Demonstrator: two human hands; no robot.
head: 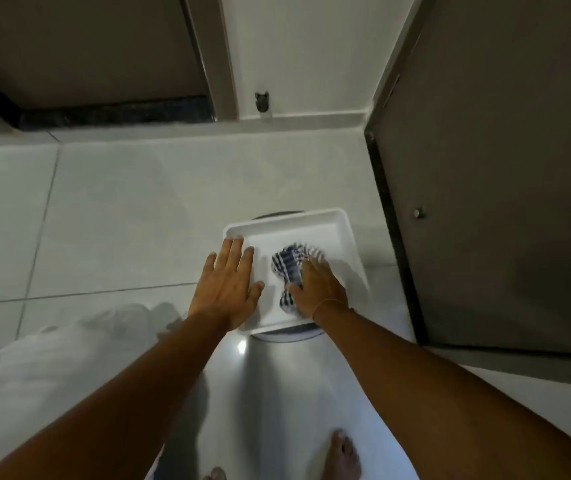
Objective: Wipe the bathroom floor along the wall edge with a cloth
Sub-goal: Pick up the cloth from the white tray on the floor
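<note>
A blue-and-white checked cloth (289,266) lies crumpled inside a white square tray (315,225) that rests on a round stool or stand. My right hand (317,289) is on the cloth with its fingers closing around it. My left hand (227,284) lies flat with fingers apart over the tray's left rim. The pale tiled floor (121,209) spreads to the left and runs up to the white wall and its skirting (312,117).
A dark door (502,185) stands to the right with a small round stop (419,213) on it. A dark doorway with a black threshold (114,114) is at top left. A small dark fitting (262,100) sits low on the wall. My bare foot (343,455) is below.
</note>
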